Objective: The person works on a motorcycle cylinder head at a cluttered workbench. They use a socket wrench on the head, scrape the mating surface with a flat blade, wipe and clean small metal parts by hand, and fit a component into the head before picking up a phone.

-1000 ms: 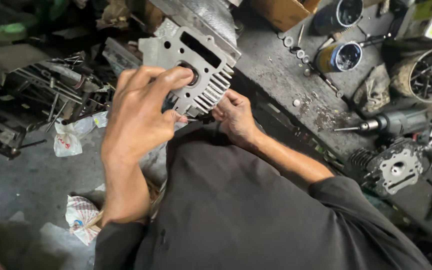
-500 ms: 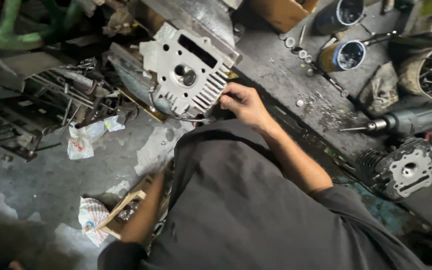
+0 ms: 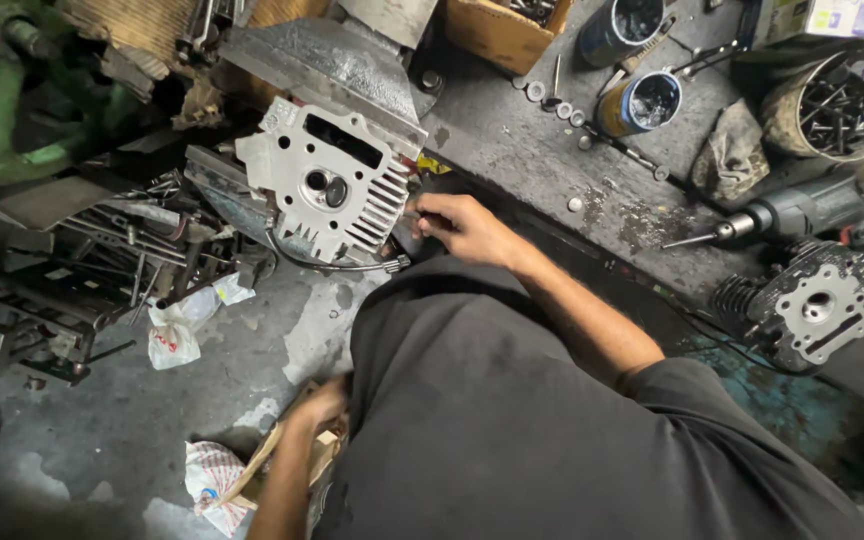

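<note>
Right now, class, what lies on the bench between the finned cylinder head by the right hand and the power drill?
In the head view, between the cylinder head and the drill lie the right hand, its forearm, and stained bench top with a few small washers.

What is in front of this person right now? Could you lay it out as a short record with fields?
place: grimy workshop bench and floor
main part: finned grey metal engine part, propped at the bench edge
right hand: at the part's finned side, fingers touching it
left hand: low down by a cardboard piece, grip unclear
on bench: two open tins, power drill, second finned part
floor: crumpled bags
</note>
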A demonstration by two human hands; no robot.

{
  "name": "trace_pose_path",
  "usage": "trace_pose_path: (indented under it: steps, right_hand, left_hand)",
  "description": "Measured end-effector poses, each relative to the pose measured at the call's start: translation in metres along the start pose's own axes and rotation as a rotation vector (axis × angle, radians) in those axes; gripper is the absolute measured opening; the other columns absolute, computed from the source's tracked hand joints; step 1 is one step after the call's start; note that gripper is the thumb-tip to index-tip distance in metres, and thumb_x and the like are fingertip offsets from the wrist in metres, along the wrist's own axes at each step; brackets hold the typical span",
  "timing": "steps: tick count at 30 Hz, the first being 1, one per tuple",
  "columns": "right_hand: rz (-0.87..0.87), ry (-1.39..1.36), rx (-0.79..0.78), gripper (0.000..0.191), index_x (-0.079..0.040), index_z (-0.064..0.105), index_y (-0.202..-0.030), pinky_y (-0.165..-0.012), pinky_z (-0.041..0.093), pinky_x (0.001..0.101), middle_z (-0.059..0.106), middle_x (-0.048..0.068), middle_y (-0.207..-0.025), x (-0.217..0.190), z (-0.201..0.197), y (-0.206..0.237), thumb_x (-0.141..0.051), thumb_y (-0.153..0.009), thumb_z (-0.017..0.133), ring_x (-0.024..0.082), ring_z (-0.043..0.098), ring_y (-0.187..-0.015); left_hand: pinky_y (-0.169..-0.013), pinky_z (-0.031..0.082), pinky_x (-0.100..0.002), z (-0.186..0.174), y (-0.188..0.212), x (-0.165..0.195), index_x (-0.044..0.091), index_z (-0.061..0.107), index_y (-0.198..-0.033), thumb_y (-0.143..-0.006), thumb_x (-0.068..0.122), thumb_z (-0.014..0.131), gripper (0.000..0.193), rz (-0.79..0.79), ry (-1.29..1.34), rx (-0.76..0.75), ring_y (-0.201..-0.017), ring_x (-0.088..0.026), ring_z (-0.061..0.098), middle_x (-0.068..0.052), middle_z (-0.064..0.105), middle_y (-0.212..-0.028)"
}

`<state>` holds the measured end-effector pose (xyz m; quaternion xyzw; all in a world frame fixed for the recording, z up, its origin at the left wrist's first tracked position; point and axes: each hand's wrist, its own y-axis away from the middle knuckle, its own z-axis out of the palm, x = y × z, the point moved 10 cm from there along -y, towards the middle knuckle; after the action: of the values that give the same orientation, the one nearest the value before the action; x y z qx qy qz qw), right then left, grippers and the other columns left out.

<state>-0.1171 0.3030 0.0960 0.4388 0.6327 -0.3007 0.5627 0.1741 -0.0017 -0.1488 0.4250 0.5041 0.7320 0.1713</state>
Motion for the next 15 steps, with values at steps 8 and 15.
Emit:
trace_pose_path:
  steps: [8,15]
  right_hand:
    - [-0.061,0.041,-0.064,0.009,0.0,0.06,-0.109,-0.083,0.054,0.0329,0.068,0.009,-0.093,-0.015,0.01,0.0,0.003,-0.1,0.059,0.018,0.065,-0.087]
    - [-0.027,-0.193,-0.05,0.026,-0.001,0.061,-0.129,-0.088,0.057,0.0311,0.071,0.008,-0.107,-0.012,0.009,0.006,-0.001,-0.104,0.054,0.016,0.071,-0.095]
  left_hand:
    - [-0.094,0.054,-0.044,-0.058,-0.001,0.056,0.0,0.064,-0.128,-0.094,0.004,0.053,0.035,0.295,-0.063,0.492,-0.113,-0.037,0.068,-0.024,0.072,-0.119]
    - [-0.092,0.055,-0.041,-0.075,-0.041,0.087,-0.001,0.069,-0.124,-0.101,0.01,0.054,0.03,0.079,-0.365,0.537,-0.11,-0.031,0.071,-0.024,0.076,-0.114]
